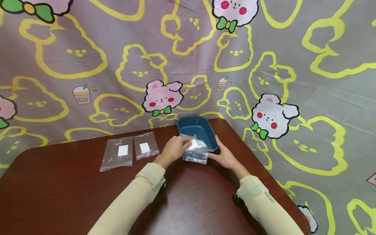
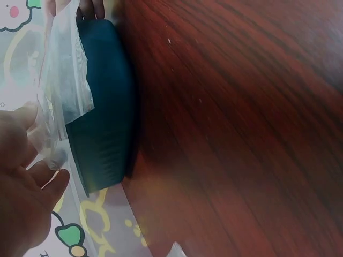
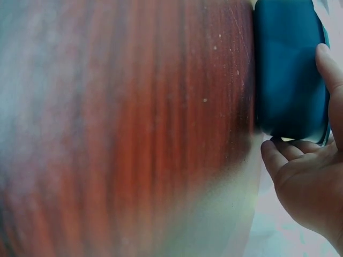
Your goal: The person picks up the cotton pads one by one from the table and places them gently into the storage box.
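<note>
A clear zip bag [image 1: 195, 159] with a white block [image 1: 193, 145] in it lies over the near part of a dark blue plastic bin [image 1: 188, 122]. My left hand [image 1: 174, 147] pinches the bag near the block, above the bin's near left side. At the bin's near right corner, my right hand [image 1: 224, 157] holds the wall. In the right wrist view its thumb rests at the rim of the bin [image 3: 292, 69], and the fingers lie along the end wall. The bag hides much of the bin's inside.
Two more clear zip bags, a larger one [image 1: 113, 160] and a smaller one [image 1: 151, 140], lie to the left, each with a white block inside. Patterned cloth [image 1: 123, 65] hangs behind and to the right of the brown table [image 1: 73, 195]. The bin stands near the table's far right corner.
</note>
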Motion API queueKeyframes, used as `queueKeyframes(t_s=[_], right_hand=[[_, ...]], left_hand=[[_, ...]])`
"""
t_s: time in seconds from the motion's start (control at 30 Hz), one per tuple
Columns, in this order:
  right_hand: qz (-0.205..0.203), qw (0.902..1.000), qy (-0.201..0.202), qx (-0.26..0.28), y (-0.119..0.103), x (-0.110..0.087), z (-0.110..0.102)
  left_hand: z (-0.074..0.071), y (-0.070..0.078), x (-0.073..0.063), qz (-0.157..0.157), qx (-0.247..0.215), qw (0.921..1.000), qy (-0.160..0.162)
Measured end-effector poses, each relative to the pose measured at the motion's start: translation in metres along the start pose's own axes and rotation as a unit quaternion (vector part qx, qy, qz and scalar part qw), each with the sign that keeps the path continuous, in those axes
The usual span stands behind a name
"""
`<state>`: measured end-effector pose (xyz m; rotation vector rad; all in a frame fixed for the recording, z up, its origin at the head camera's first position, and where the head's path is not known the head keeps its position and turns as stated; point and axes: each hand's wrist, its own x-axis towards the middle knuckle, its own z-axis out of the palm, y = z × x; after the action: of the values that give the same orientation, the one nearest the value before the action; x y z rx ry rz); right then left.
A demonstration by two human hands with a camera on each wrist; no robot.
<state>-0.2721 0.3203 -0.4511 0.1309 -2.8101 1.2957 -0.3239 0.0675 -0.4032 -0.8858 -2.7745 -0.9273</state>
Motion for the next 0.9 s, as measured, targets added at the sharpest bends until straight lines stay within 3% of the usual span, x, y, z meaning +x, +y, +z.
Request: queueKeyframes(t_s=[0.37,0.63,0.9], right_hand=[[-0.012,0.9999,0.0,-0.001,0.004,0.001,0.0],[-0.008,1.0,0.002,0.002,0.004,0.002,0.002],[-0.018,0.9998,0.002,0.006,0.005,0.002,0.0]], left_hand=[[0.012,0.013,0.014,0.019,0.016,0.9997,-0.003],[0.02,0.022,0.025,0.01,0.042,0.9988,-0.025],[0.025,0.026,0.032,0.04,0.085,0.9951,-0.029]])
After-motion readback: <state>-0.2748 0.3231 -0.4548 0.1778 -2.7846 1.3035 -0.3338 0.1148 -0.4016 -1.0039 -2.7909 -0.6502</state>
